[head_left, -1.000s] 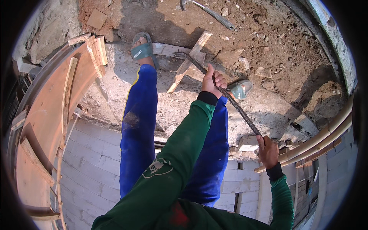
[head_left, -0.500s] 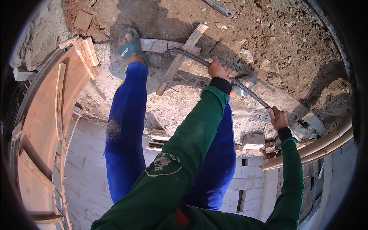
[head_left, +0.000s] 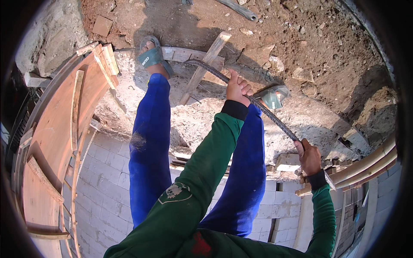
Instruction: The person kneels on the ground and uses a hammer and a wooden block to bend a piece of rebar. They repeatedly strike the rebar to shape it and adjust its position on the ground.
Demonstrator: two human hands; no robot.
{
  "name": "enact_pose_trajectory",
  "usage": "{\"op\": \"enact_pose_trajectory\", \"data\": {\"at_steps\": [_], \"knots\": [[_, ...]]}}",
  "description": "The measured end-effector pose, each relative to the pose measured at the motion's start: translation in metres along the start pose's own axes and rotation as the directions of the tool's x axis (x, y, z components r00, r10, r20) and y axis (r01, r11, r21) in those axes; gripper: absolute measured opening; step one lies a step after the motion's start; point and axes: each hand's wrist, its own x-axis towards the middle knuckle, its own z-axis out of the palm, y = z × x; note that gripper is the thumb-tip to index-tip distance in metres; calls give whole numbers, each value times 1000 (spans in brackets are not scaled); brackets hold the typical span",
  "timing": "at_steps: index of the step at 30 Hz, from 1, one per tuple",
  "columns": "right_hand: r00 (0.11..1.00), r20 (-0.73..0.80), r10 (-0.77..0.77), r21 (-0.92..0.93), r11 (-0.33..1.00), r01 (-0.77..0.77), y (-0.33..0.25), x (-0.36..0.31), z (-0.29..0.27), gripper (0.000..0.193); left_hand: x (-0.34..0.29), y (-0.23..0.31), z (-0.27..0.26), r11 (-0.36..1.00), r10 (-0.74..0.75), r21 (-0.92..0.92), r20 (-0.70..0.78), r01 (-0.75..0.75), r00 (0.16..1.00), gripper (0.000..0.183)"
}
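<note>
A dark ribbed crowbar [head_left: 271, 115] with a curved end runs slantwise across the view, from far left to near right. My left hand [head_left: 238, 89] is closed round its middle, thumb along the bar. Nearer its lower end, my right hand [head_left: 309, 157] grips it too, and a flat tip shows beyond the wrist. The curved end lies across a slanting wooden batten [head_left: 208, 63]; whether it touches the wood I cannot tell. Behind the batten, a weathered board [head_left: 183, 54] lies along the wall top's far edge.
My sandalled feet stand apart on the rough concrete ledge [head_left: 129, 71]. Curved plywood formwork [head_left: 51, 142] with battens rises at left. Bamboo poles [head_left: 365, 171] lie at right. Pale block wall [head_left: 105, 172] drops away below. Beyond lie rubble soil [head_left: 318, 56] and a grey pipe [head_left: 238, 9].
Both hands have come nearer to me with the crowbar, the left one also shifting left. The curved end stays close to the batten. The view has shifted slightly.
</note>
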Motion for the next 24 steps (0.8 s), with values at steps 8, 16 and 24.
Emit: {"op": "enact_pose_trajectory", "data": {"at_steps": [8,16,24], "knots": [[982,147,116,430,887,-169,-119,-109,38,47,-53,31,-46,906,-162,-266,501,330,850,58],[747,648,145,667,364,-650,-164,-135,77,58,-74,50,-33,925,-276,175,-305,338,912,50],[612,790,-44,613,83,-786,-193,-134,81,62,-40,37,-57,861,-60,386,-569,331,820,41]]}}
